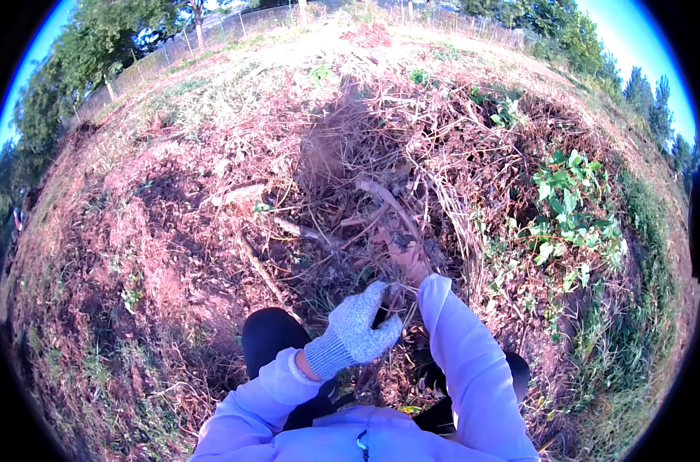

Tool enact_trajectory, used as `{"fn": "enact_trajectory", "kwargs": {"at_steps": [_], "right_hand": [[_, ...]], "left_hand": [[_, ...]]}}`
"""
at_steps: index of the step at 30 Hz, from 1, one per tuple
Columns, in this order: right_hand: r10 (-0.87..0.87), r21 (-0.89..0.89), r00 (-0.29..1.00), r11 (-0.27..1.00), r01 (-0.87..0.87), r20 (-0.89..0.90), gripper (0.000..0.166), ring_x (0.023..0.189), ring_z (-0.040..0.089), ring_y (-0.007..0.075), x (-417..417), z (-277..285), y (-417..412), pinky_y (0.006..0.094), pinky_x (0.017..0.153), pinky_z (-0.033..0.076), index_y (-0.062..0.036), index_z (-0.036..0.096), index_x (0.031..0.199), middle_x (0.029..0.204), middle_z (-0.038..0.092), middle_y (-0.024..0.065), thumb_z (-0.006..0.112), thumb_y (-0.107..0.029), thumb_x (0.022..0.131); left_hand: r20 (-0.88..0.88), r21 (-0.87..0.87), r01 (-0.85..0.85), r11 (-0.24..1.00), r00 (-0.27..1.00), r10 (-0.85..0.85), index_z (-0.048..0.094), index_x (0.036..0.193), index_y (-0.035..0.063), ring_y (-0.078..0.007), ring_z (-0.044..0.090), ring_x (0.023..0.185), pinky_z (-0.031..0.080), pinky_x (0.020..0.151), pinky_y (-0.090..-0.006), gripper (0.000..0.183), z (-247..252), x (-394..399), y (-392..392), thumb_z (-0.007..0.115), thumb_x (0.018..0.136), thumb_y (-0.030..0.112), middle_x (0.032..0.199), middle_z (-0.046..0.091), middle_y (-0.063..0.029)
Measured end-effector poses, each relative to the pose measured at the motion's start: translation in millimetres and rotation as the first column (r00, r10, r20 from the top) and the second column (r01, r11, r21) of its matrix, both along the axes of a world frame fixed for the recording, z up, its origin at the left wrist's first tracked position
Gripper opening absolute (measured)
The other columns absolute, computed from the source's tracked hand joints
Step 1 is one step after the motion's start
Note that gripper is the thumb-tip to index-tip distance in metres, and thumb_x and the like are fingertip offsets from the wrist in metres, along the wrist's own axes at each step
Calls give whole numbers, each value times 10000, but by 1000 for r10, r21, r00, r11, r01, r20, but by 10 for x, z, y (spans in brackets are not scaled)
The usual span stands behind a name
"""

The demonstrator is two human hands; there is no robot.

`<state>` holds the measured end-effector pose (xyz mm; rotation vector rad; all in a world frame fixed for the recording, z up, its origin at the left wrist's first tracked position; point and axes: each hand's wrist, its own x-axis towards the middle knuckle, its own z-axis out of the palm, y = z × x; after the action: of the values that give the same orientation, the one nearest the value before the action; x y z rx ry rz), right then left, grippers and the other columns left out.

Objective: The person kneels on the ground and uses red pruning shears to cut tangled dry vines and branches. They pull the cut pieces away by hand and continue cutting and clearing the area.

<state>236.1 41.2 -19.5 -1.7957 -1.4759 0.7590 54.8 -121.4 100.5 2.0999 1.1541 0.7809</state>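
My left hand (pixel 358 326), in a pale grey knit glove, is low in front of my body. Its thumb and fingers curve around a gap, with thin dry stems (pixel 406 294) at the fingertips; whether it grips them is unclear. Farther forward, my bare right hand (pixel 406 257) reaches down into a heap of dry brush (pixel 350 138). A curved piece of wood (pixel 391 201) runs up to its fingers, which are partly hidden among twigs, so its grip cannot be made out. A broken branch (pixel 298 228) lies to the left of that hand.
Another stick (pixel 261 268) slants across the ground before my left knee (pixel 273 338). A bundle of long dry stalks (pixel 457 213) and a leafy green plant (pixel 569 202) are on the right. Trees (pixel 101 52) and a wire fence (pixel 170 52) stand in the distance.
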Motion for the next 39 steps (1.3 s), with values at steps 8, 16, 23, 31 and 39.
{"fn": "enact_trajectory", "kwargs": {"at_steps": [8,16,23,31,39], "right_hand": [[-103,646,898,730,-224,427,279,987,540,307,547,2420,-375,424,824,390,-67,638,1002,940,611,177,667,-229,776],[-94,500,697,765,-405,710,133,957,499,276,1110,2529,-808,398,804,361,-96,641,822,848,608,65,675,-201,748],[-106,323,487,864,-387,867,234,970,484,265,977,1958,-902,422,788,366,-101,624,869,875,585,73,664,-47,645],[84,281,643,851,-444,761,118,931,473,268,865,1505,-708,446,784,337,-96,610,840,786,528,56,652,-91,730],[-47,489,760,791,-368,648,175,1107,459,282,992,722,-530,507,931,285,-120,638,954,967,602,69,607,-190,797]], "left_hand": [[934,-124,579,806,343,-103,484,1107,1,-192,539,673,428,580,-301,447,832,-535,246,673,785,248,804,559,-100],[675,-411,420,809,737,-39,539,1098,14,-195,569,982,460,872,-335,356,185,-208,624,634,835,234,1059,599,-132],[345,-434,12,901,926,154,467,1183,24,-184,536,1007,465,883,-341,394,-878,-50,1127,616,853,180,1090,568,-127],[616,-519,75,851,723,312,550,1044,39,-115,555,803,458,759,-287,297,-785,-80,922,651,840,230,873,597,-30],[618,-651,229,724,714,330,586,996,41,-137,518,457,458,425,-276,198,-639,-56,943,562,889,206,645,556,-42]]}}
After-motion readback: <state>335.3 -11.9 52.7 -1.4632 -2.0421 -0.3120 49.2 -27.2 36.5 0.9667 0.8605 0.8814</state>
